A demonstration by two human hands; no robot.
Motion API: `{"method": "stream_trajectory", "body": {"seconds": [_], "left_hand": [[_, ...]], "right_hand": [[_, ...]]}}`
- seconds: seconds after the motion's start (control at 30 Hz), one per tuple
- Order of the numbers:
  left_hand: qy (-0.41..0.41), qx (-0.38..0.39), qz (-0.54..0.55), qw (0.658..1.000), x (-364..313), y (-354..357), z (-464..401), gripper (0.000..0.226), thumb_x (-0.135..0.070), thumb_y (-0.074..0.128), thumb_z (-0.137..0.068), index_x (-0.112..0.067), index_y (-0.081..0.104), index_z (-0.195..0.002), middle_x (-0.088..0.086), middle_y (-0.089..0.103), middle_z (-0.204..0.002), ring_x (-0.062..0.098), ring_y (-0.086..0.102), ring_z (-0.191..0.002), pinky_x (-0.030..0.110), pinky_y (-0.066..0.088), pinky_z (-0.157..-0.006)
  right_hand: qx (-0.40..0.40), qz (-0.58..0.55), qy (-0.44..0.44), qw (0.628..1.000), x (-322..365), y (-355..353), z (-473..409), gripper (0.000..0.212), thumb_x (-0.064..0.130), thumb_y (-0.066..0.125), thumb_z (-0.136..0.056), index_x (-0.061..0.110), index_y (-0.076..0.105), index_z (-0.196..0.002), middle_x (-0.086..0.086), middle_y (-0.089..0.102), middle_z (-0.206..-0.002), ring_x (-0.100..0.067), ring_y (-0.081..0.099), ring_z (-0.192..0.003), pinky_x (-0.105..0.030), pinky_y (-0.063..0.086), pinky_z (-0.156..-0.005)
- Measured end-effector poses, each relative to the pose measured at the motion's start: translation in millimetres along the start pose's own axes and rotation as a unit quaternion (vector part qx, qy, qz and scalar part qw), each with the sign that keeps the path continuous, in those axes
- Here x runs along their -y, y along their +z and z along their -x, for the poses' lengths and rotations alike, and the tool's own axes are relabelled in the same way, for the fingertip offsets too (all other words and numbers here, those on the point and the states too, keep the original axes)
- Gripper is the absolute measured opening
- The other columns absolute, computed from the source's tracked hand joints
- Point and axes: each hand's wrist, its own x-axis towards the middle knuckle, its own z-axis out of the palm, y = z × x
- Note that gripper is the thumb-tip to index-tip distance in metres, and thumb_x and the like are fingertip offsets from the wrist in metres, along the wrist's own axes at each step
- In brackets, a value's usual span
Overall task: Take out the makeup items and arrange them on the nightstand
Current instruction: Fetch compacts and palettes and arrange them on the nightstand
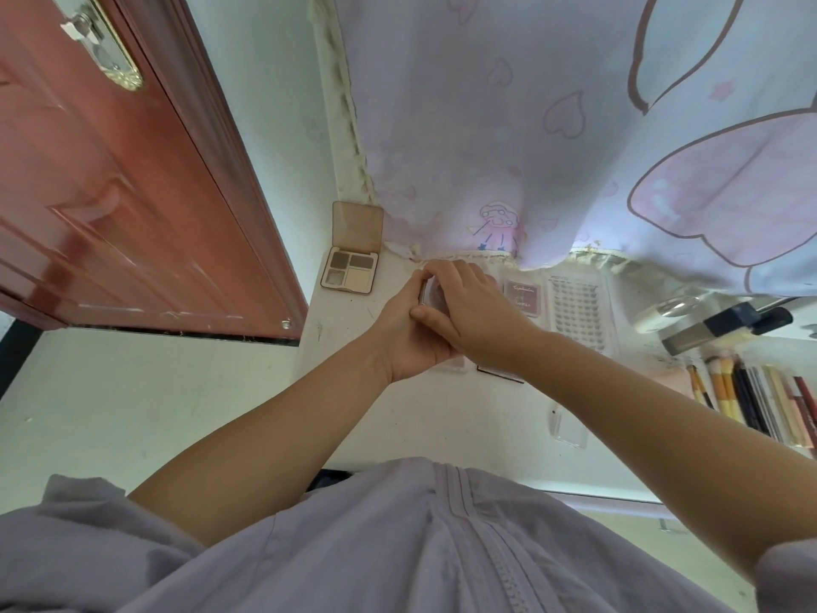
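Lilac cloth of the person's garment (398, 546) fills the bottom of the view, and both bare forearms reach forward from it over the white counter (442, 426). The left hand (411, 334) and the right hand (468, 311) meet above the middle of the counter, and together they hold a small compact (426, 296). Each grip is closed around it, the left from below and the right from above, so most of the compact is hidden. At the back left corner an open eyeshadow palette (349, 267) lies with its lid standing up. Just right of the hands lies a small dark red case (524, 296), and beside it a sheet of false lashes (579, 311). Further right, brushes and pencils (751, 400) lie side by side. A curtain with hearts (552, 126) hangs behind, and a red door (110, 192) stands at the left.
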Motion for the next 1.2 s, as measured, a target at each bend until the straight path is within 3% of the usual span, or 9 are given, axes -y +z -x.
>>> {"method": "stream_trajectory", "body": {"seconds": [0.2, 0.3, 0.43, 0.53, 0.67, 0.8, 0.9, 1.07, 1.2], "left_hand": [[0.012, 0.01, -0.005, 1.0, 4, -2, 1, 0.049, -0.05, 0.026, -0.098, -0.016, 0.057, -0.113, 0.005, 0.063, -0.106, 0.018, 0.059, -0.096, 0.032, 0.045, -0.083], [0.015, 0.018, -0.002, 1.0, 6, -6, 2, 0.052, -0.051, 0.023, -0.099, -0.015, 0.056, -0.117, 0.006, 0.065, -0.104, 0.018, 0.062, -0.092, 0.031, 0.052, -0.076], [0.011, 0.01, 0.014, 1.0, 10, -16, 5, 0.05, -0.051, 0.027, -0.098, -0.016, 0.053, -0.123, 0.011, 0.06, -0.104, 0.024, 0.057, -0.087, 0.036, 0.049, -0.076], [-0.013, 0.032, 0.045, 0.998, 12, -22, 9, 0.049, -0.051, 0.034, -0.097, -0.015, 0.051, -0.124, 0.013, 0.06, -0.1, 0.025, 0.056, -0.085, 0.035, 0.052, -0.074], [-0.057, 0.048, 0.031, 0.997, 6, -30, 20, 0.058, -0.054, 0.033, -0.094, -0.006, 0.056, -0.117, 0.02, 0.061, -0.097, 0.03, 0.057, -0.084, 0.034, 0.054, -0.071], [-0.056, 0.063, 0.019, 0.996, -4, -43, 30, 0.064, -0.058, 0.032, -0.092, -0.006, 0.054, -0.122, 0.025, 0.062, -0.1, 0.031, 0.061, -0.081, 0.033, 0.055, -0.071], [-0.049, 0.062, 0.05, 0.996, -5, -52, 35, 0.063, -0.057, 0.033, -0.093, -0.005, 0.056, -0.12, 0.027, 0.062, -0.103, 0.031, 0.062, -0.08, 0.033, 0.055, -0.071], [-0.044, 0.046, 0.081, 0.995, -3, -80, 43, 0.067, -0.057, 0.035, -0.093, -0.002, 0.062, -0.12, 0.027, 0.059, -0.117, 0.037, 0.064, -0.094, 0.04, 0.056, -0.079], [-0.013, 0.005, 0.087, 0.996, -5, -102, 46, 0.065, -0.055, 0.031, -0.095, -0.005, 0.057, -0.127, 0.023, 0.06, -0.121, 0.038, 0.062, -0.103, 0.044, 0.054, -0.086]], "right_hand": [[0.007, -0.028, -0.007, 1.0, -5, 4, 2, 0.061, 0.06, 0.035, -0.088, 0.014, 0.042, -0.127, -0.007, 0.051, -0.121, -0.023, 0.044, -0.113, -0.032, 0.033, -0.095], [0.009, -0.026, -0.014, 1.0, -5, 6, 0, 0.064, 0.063, 0.028, -0.084, 0.015, 0.042, -0.125, -0.006, 0.052, -0.12, -0.022, 0.045, -0.112, -0.029, 0.032, -0.092], [0.038, -0.132, 0.023, 0.99, -6, -2, -3, 0.056, 0.058, 0.028, -0.086, 0.017, 0.043, -0.121, -0.007, 0.058, -0.108, -0.019, 0.051, -0.094, -0.02, 0.037, -0.072], [0.104, -0.132, 0.031, 0.985, -10, -17, -9, 0.041, 0.051, 0.027, -0.097, 0.022, 0.044, -0.12, 0.002, 0.061, -0.101, -0.017, 0.055, -0.092, -0.032, 0.045, -0.083], [0.152, -0.271, 0.094, 0.946, -21, -39, -21, 0.044, 0.057, 0.029, -0.096, 0.031, 0.057, -0.118, 0.005, 0.059, -0.119, -0.01, 0.054, -0.106, -0.027, 0.043, -0.092], [0.142, -0.385, 0.099, 0.907, -20, -39, -16, 0.024, 0.053, 0.039, -0.091, 0.046, 0.057, -0.107, 0.014, 0.063, -0.106, -0.002, 0.061, -0.097, -0.019, 0.052, -0.081], [0.132, -0.426, 0.088, 0.891, -18, -29, -16, 0.028, 0.049, 0.047, -0.084, 0.041, 0.059, -0.108, 0.013, 0.063, -0.107, -0.005, 0.063, -0.099, -0.02, 0.053, -0.082], [0.076, -0.451, 0.14, 0.878, -5, -10, -36, 0.033, 0.035, 0.042, -0.098, 0.015, 0.067, -0.09, -0.006, 0.073, -0.084, -0.017, 0.071, -0.078, -0.023, 0.056, -0.07], [0.065, -0.421, 0.124, 0.896, 4, 8, -57, 0.026, 0.031, 0.043, -0.099, 0.016, 0.064, -0.096, -0.004, 0.069, -0.084, -0.015, 0.069, -0.077, -0.024, 0.057, -0.07]]}}
